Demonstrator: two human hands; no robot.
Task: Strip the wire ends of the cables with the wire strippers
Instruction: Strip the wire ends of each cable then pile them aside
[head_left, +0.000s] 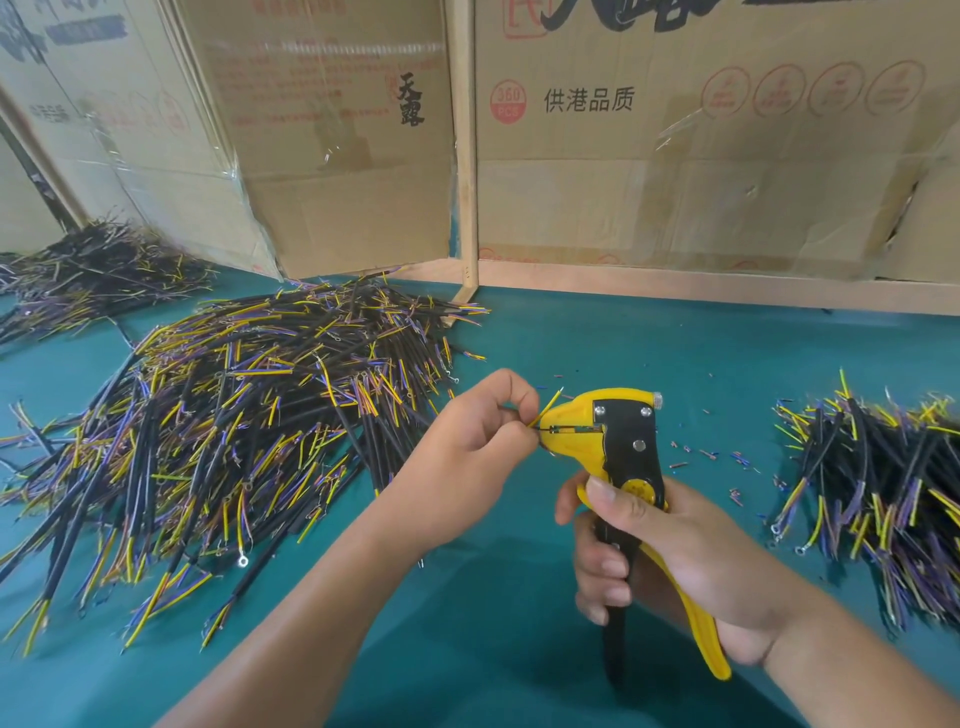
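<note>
A cable end (546, 413) is held at the nose of the wire strippers (618, 441), above the middle of the green table surface (519, 623). One yellow core is seen angled up and away over the tool's yellow head; a thin dark core is fed into the slot at the front of the head. The cable is pinched between thumb and curled fingers of the left hand (467, 441), which sits just beside the tool's nose. The rest of the cable is hidden within the hand.

The strippers are held upright, head uppermost, by the right hand (660, 561). Its fingers are wrapped round the black and yellow handles, with the thumb laid across the pivot area. How far the handles are squeezed cannot be told.

A large heap of black-sheathed cables (234, 431) with yellow, blue and brown cores is noted left of the hands, on the table. A second heap (88, 270) lies farther back at the left edge. A smaller heap (872, 478) lies at the right. Small snippets of insulation (706, 457) are scattered on the surface between the tool and the right heap.

Flattened cardboard cartons (675, 130) with printed characters are stood behind the table, held in a wooden frame (465, 156).
</note>
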